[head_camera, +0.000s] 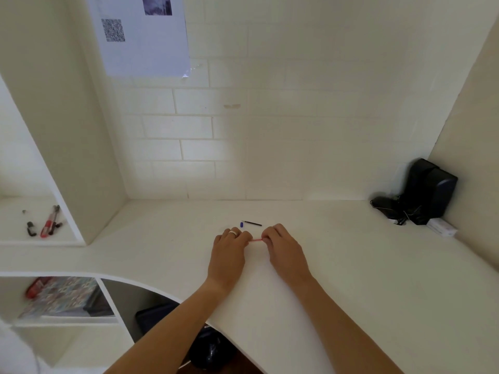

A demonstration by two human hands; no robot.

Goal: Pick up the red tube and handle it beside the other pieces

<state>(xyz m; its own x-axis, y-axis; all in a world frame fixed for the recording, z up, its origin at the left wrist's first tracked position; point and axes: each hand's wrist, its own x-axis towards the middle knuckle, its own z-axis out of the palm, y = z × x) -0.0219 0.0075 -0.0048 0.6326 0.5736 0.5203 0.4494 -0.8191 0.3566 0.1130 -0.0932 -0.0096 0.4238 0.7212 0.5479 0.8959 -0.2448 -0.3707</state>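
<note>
Both of my hands rest on a white desk [337,279], close together. Between them runs a thin pink-red stick [256,240]. My left hand [229,252], with a ring on one finger, pinches its left end. The right end is pinched by my right hand [283,249]. Just beyond my fingers lie a small blue cap [241,224] and a thin black rod [252,223] like a pen refill.
Black devices with cables [421,195] and a small white box [442,228] sit in the back right corner. A left side shelf [16,233] holds pens and markers [50,224]. Lower cubbies hold a patterned book [64,295]. A printed sheet [145,36] hangs on the brick wall.
</note>
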